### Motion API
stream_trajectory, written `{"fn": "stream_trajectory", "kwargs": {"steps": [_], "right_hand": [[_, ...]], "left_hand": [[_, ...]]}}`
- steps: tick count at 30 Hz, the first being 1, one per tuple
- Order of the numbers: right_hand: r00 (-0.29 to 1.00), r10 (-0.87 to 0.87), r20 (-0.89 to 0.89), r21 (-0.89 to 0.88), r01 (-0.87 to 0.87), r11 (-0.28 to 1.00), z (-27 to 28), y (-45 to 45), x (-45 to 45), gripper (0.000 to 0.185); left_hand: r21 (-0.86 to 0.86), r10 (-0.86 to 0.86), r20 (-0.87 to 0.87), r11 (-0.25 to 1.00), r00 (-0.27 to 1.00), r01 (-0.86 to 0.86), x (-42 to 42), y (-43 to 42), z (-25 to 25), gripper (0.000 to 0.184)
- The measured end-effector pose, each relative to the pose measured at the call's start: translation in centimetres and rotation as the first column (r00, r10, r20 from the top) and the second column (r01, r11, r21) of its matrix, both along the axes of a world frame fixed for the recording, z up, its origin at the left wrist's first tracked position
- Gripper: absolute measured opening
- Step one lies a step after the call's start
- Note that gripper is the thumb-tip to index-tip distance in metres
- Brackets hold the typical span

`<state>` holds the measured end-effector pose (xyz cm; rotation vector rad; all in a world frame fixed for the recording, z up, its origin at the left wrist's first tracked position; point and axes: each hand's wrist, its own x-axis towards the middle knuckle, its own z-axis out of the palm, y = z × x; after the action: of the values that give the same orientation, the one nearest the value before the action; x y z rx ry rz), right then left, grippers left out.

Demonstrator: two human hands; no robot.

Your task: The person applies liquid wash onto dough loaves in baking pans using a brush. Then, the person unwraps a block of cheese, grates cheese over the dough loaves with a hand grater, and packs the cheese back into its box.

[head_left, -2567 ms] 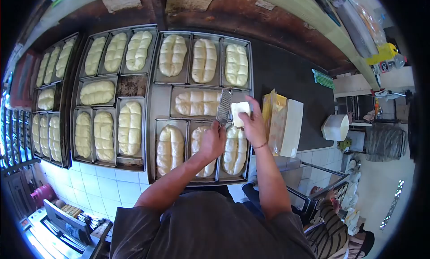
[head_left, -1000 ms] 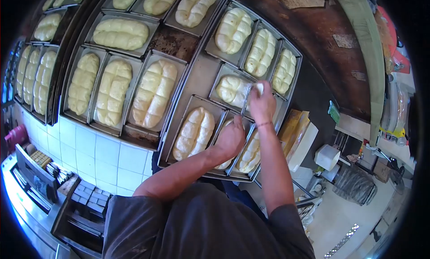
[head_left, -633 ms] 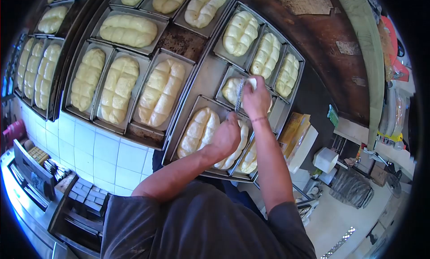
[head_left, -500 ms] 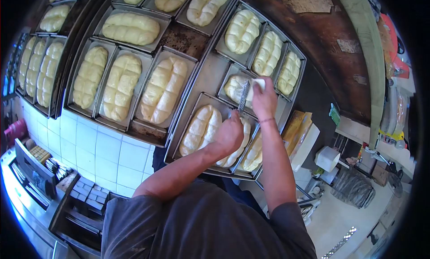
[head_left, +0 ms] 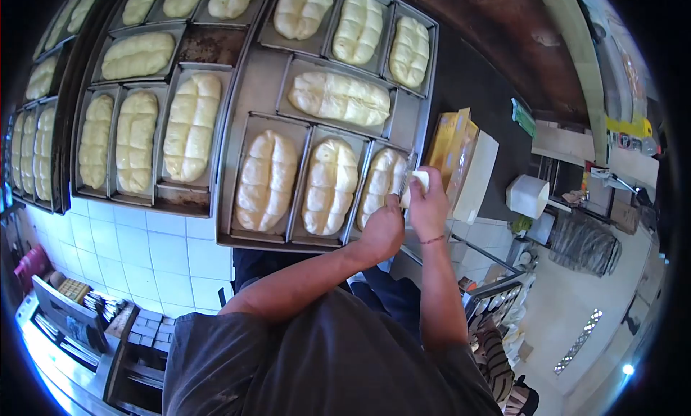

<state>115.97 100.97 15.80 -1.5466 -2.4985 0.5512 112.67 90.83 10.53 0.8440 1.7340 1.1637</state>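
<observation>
My left hand (head_left: 383, 232) is closed around the handle end of a narrow metal grater (head_left: 408, 173), seen almost edge-on. Pinched in my right hand (head_left: 429, 206) is a white block (head_left: 420, 177) that looks like cheese, up against the grater. Both hands are over the right edge of a loaf of dough (head_left: 381, 182) in the near right pan, partly covering it. Beside it in the same row lie two more scored loaves (head_left: 330, 186) (head_left: 267, 180). A loaf lying crosswise (head_left: 340, 99) sits just beyond, with light shreds or marks on top.
Another tray of dough pans (head_left: 164, 196) stands to the left, with a further stack (head_left: 43, 150) past it. Right of the near tray are a yellow box (head_left: 448, 146) and a white container (head_left: 527, 196). Metal equipment (head_left: 65, 322) stands at lower left on tiled floor.
Both hands, with grater and block, have moved from the crosswise loaf to the near right loaf. The crosswise loaf is now uncovered. The camera view has shifted, so the trays appear further left.
</observation>
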Motion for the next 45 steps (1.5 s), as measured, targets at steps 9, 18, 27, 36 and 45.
{"fn": "stream_trajectory", "kwargs": {"steps": [9, 18, 27, 36, 45], "right_hand": [[0.992, 0.002, 0.124, -0.060, 0.005, 0.998, -1.0, 2.6, -0.3, 0.023], [0.999, 0.046, 0.011, 0.047, -0.047, 0.998, -2.6, -2.0, 4.0, 0.020], [0.990, -0.001, 0.139, -0.065, 0.010, 0.998, -2.5, -6.0, 5.6, 0.020], [0.986, 0.160, -0.043, -0.133, -0.164, 0.977, 0.1, -10.4, 2.3, 0.022], [0.987, 0.136, 0.091, -0.145, -0.122, 0.982, -1.3, -11.0, -4.6, 0.022]], "left_hand": [[-0.116, 0.023, -0.088, 0.993, 0.996, -0.033, 1.6, -0.8, -0.5, 0.021], [-0.192, -0.070, -0.107, 0.980, 0.992, 0.048, 6.2, -7.1, 1.5, 0.020], [-0.112, -0.003, -0.190, 0.994, 0.982, -0.019, 9.3, -9.8, -0.3, 0.025], [-0.082, 0.156, -0.142, 0.982, 0.977, -0.169, 4.6, -12.7, 1.1, 0.024], [-0.167, 0.143, -0.137, 0.972, 0.980, -0.165, 0.3, -15.6, 1.1, 0.022]]}}
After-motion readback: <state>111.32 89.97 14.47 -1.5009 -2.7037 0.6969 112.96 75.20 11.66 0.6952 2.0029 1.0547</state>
